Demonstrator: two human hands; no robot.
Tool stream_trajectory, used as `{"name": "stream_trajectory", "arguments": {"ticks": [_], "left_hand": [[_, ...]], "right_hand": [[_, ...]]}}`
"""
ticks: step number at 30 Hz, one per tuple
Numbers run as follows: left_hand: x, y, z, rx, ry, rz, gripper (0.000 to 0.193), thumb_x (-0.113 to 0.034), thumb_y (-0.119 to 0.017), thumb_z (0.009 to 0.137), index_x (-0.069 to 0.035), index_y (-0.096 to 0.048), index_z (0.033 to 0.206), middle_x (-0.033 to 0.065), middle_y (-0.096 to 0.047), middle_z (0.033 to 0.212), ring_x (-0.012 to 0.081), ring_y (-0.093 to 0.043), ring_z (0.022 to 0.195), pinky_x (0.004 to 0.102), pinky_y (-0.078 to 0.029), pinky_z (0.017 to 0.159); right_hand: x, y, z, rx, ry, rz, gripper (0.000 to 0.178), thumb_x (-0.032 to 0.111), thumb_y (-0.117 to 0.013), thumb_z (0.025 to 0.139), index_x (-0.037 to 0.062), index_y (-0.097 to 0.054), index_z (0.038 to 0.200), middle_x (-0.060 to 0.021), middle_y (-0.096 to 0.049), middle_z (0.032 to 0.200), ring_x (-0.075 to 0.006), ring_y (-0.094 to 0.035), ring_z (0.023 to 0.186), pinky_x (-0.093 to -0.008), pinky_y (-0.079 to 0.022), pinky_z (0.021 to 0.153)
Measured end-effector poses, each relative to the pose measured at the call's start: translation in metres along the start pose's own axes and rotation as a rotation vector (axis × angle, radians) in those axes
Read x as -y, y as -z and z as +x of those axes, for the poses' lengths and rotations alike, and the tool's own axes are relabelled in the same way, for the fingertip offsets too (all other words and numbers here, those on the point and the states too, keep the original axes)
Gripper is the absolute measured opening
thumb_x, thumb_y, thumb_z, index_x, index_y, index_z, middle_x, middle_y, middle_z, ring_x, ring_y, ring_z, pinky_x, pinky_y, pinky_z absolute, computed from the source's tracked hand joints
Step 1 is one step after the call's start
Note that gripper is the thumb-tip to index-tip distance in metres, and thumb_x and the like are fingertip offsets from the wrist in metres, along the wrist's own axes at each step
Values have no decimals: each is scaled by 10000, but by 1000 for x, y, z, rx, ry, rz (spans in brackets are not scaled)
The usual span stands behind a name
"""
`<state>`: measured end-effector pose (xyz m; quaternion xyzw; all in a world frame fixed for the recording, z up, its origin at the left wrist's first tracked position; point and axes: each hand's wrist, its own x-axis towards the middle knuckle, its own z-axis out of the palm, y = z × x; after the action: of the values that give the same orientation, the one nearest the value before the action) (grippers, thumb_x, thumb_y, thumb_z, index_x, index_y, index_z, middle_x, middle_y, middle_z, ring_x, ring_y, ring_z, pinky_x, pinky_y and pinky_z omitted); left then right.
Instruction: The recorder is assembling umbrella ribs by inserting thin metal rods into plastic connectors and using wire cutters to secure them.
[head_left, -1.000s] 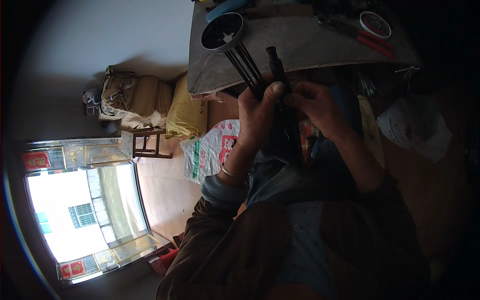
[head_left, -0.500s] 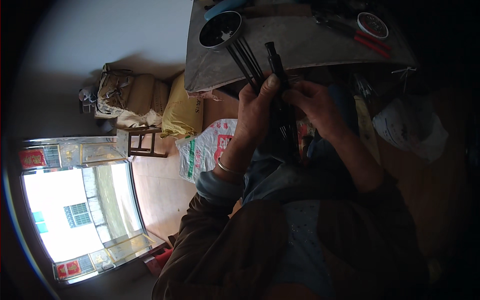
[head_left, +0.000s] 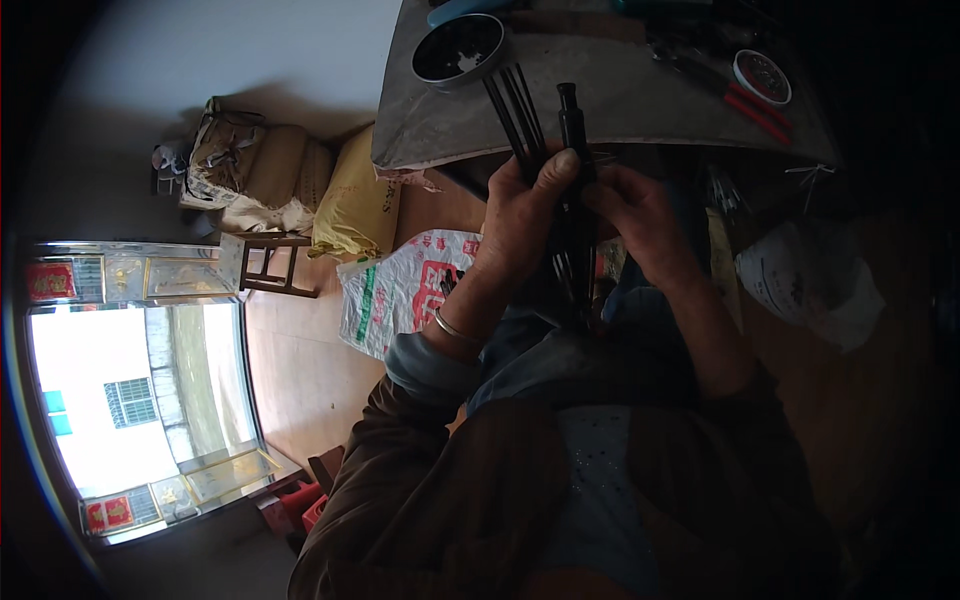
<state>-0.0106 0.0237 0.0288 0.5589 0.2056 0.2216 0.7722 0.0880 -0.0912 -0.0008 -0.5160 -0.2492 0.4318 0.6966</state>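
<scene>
A slim black frame of rods, apparently an umbrella frame [head_left: 571,125], stands nearly upright between my hands, its capped tube pointing toward the table. My left hand [head_left: 520,215] is closed round it, thumb pressed on the tube. Several thin black rods [head_left: 517,110] fan out above the left fingers, and more hang below toward my lap. On the right side of the tube, my right hand [head_left: 640,215] pinches at the frame with bent fingers. A fine pale strand shows by those fingertips; the pinch itself is too dark to make out.
Ahead is a grey-covered table [head_left: 430,130] with a round dark bowl [head_left: 414,62], red-handled pliers [head_left: 757,112] and a small round tin [head_left: 738,72]. A printed plastic sack [head_left: 390,305] lies on the floor left, near a yellow sack [head_left: 360,210] and wooden stool [head_left: 268,268]. A white bag [head_left: 815,285] is at right.
The whole view has shifted slightly, so table and hands sit a little further right. Both hands keep their hold, and the rods now stand a bit clear of the bowl's left part.
</scene>
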Motion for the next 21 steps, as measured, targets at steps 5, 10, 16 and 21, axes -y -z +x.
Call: {"name": "stream_trajectory", "arguments": {"ticks": [5,10,16,21], "left_hand": [[1,3,-1,12,-27,-11,225,-191,-625,912,-21,-616,1059,32,-652,919,95,-597,837,242,-489,755],[-3,4,-5,23,-2,-61,212,-185,-628,909,-31,-633,1055,28,-659,916,90,-598,840,244,-491,757],[-3,7,-9,44,-10,-62,229,-206,-632,906,-44,-639,1068,22,-661,912,81,-597,837,236,-488,749],[-5,7,-7,43,20,-51,255,-253,-625,911,-44,-633,1056,17,-652,889,79,-594,825,233,-485,734]], "right_hand": [[0,-4,-1,-21,6,-11,170,195,-625,905,26,-619,925,26,-582,771,-22,-531,686,-176,-426,582],[-4,-6,0,-41,-19,-12,185,209,-631,901,25,-615,912,29,-572,750,-23,-524,657,-179,-423,564],[-7,-10,-2,-72,-13,74,184,212,-635,897,30,-616,883,40,-550,713,-17,-495,622,-180,-394,535],[-1,-15,-4,-105,10,-66,175,205,-644,888,33,-621,873,47,-541,689,-11,-477,595,-176,-366,508]]}}
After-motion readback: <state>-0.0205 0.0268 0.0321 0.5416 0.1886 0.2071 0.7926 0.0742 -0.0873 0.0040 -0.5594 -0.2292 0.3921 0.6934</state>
